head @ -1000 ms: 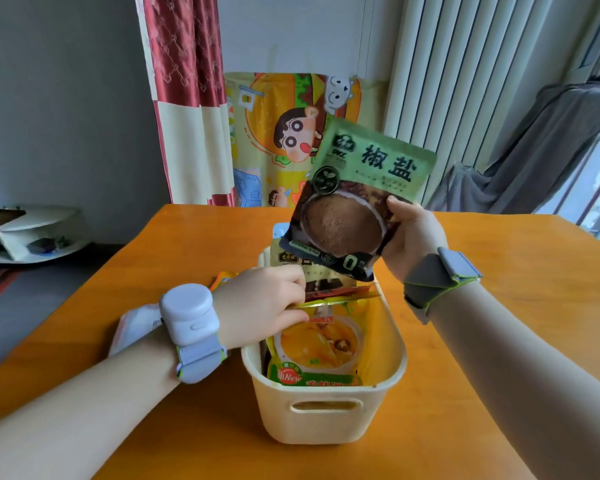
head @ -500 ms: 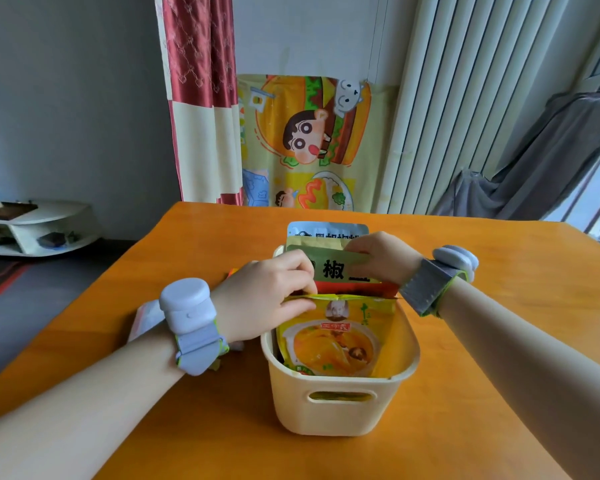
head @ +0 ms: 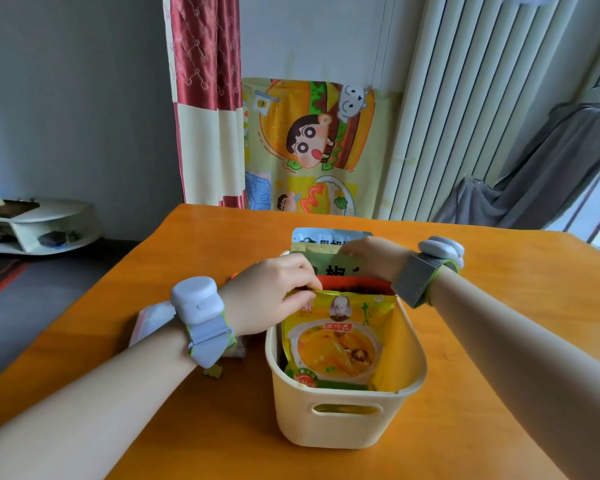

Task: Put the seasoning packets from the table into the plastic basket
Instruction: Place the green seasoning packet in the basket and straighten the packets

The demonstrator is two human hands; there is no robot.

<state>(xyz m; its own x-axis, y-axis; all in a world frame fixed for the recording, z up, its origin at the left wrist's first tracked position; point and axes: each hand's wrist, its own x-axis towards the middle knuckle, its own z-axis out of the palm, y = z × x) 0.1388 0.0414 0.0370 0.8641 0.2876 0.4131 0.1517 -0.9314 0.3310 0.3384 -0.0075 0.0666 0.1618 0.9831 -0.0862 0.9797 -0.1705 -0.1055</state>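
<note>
Basket: the cream plastic basket with a cut-out handle (head: 343,415) stands on my orange wooden table (head: 482,375), just in front of me.
Front packet: a yellow foil seasoning packet printed with a bowl of soup (head: 338,341) stands upright inside the basket, nearest me.
Left hand: my left hand (head: 269,294), with a white wrist device, pinches the top edge of that yellow packet between curled fingers and thumb.
Behind it: a red packet (head: 357,284), then a green seasoning packet with dark lettering (head: 336,266), then a pale blue one (head: 329,235), all upright in the basket.
Right hand: my right hand (head: 373,258), in a grey wrist strap, grips the green packet's top with curled fingers, pressing it down between the others.
Left of basket: a pale packet (head: 153,320) lies flat on the table under my left wrist.
Change: a second ago I held the green packet high above the basket; now it sits deep among the rest, only its top strip showing.
</note>
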